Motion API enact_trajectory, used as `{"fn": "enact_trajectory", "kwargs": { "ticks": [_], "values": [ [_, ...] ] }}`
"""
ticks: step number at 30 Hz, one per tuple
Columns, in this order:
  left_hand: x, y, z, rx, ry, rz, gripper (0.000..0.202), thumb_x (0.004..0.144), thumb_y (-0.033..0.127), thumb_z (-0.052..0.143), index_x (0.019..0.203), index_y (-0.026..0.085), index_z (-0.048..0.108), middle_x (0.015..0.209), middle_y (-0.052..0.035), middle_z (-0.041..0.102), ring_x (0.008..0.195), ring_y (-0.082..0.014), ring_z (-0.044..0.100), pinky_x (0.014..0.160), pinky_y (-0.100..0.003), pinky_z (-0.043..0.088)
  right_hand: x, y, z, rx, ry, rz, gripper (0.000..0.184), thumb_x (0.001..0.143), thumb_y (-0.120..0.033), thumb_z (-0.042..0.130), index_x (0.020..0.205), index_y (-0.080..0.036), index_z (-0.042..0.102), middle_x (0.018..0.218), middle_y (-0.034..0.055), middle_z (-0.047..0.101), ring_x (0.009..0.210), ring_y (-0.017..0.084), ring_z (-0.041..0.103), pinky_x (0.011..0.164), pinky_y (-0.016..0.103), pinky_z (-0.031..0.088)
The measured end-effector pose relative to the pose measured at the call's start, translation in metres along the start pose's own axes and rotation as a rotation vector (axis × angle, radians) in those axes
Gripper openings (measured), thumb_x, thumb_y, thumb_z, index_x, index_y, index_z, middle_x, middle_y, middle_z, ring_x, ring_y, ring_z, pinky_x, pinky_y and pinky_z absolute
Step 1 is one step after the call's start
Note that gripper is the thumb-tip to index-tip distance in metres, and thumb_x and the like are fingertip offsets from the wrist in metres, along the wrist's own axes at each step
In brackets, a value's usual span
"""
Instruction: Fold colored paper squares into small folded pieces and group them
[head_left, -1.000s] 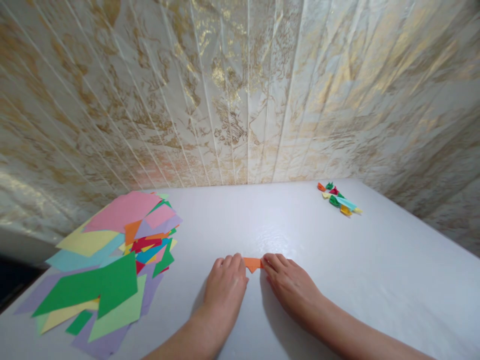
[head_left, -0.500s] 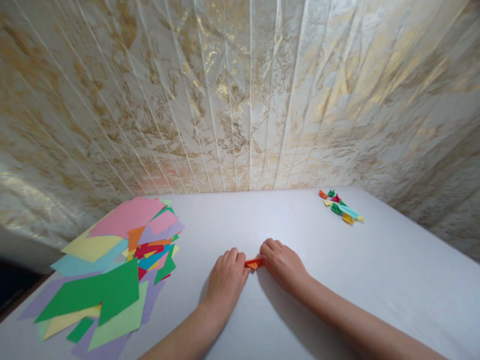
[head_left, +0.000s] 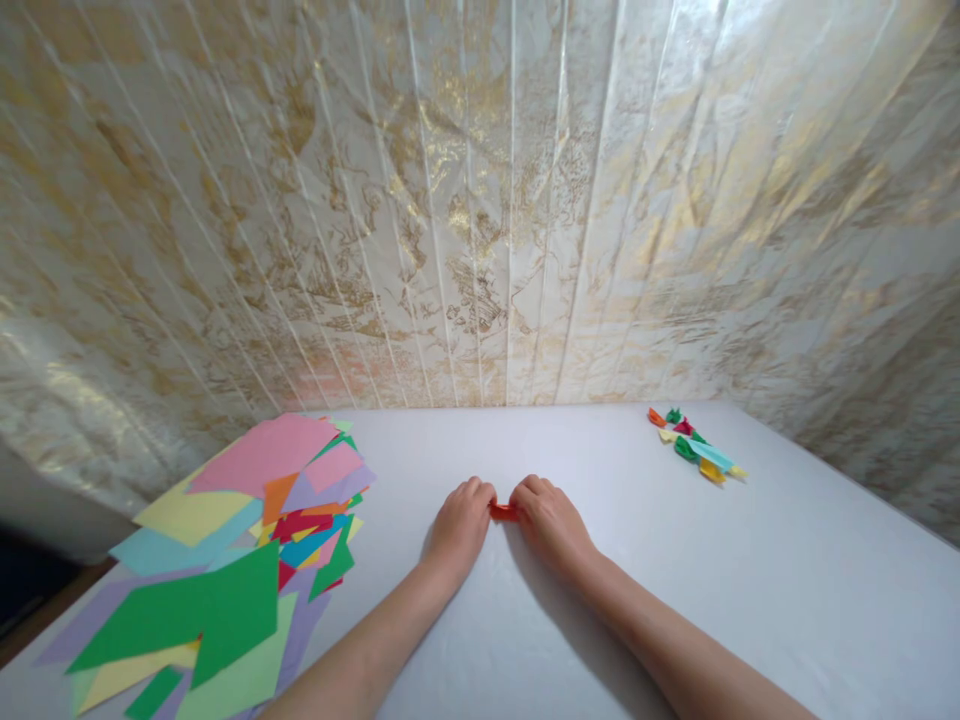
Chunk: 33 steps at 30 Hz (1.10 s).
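A small folded piece of orange paper (head_left: 502,511) lies on the white table (head_left: 787,580), mostly hidden between my two hands. My left hand (head_left: 461,525) presses on its left end with curled fingers. My right hand (head_left: 551,520) covers its right end, fingers curled down onto it. The two hands almost touch each other, knuckles up, near the middle of the table.
A loose heap of coloured paper sheets and scraps (head_left: 225,570) covers the table's left side. A small cluster of folded paper pieces (head_left: 694,445) lies at the far right. A gold-patterned foil wall (head_left: 480,200) rises right behind the table.
Both hands have moved closer together and farther from me, so the orange paper between them shows much less. The view has tilted, shifting everything lower in the frame.
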<state>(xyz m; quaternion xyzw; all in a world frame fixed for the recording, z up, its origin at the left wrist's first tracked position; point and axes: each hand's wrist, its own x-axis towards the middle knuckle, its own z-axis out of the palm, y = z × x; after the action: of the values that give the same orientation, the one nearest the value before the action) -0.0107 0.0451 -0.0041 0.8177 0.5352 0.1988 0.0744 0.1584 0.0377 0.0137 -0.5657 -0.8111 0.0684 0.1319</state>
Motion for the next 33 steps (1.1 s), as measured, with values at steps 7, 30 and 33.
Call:
{"fn": "enact_trajectory", "kwargs": {
  "ticks": [7, 30, 33],
  "values": [
    [-0.009, -0.016, 0.009, -0.178, 0.038, 0.044, 0.026, 0.086, -0.001, 0.045, 0.089, 0.020, 0.060, 0.097, -0.0021, 0.060, 0.095, -0.0166, 0.056, 0.087, -0.029, 0.046, -0.015, -0.004, 0.013, -0.124, -0.046, -0.057, 0.026, 0.093, -0.011, 0.052, 0.109, -0.021, 0.070, 0.111, 0.0095, 0.064, 0.101, 0.024, 0.058, 0.081, 0.032, 0.041],
    [-0.005, -0.002, -0.002, -1.304, -0.108, -0.220, 0.038, 0.089, 0.049, 0.050, 0.103, 0.016, 0.062, 0.092, -0.0059, 0.067, 0.087, -0.0189, 0.062, 0.083, -0.032, 0.048, -0.005, 0.003, 0.032, 0.827, 0.252, 0.090, 0.008, 0.085, -0.022, 0.050, 0.077, -0.021, 0.050, 0.070, -0.0018, 0.056, 0.065, 0.016, 0.052, 0.062, 0.027, 0.040],
    [-0.004, -0.002, 0.003, -1.170, -0.069, -0.226, 0.029, 0.080, 0.044, 0.063, 0.088, 0.016, 0.064, 0.081, -0.0020, 0.063, 0.073, -0.0148, 0.056, 0.071, -0.026, 0.044, -0.003, -0.001, 0.033, 0.953, 0.204, 0.090, 0.008, 0.082, -0.025, 0.054, 0.076, -0.021, 0.051, 0.069, -0.0025, 0.055, 0.063, 0.015, 0.050, 0.059, 0.026, 0.039]
  ]
}}
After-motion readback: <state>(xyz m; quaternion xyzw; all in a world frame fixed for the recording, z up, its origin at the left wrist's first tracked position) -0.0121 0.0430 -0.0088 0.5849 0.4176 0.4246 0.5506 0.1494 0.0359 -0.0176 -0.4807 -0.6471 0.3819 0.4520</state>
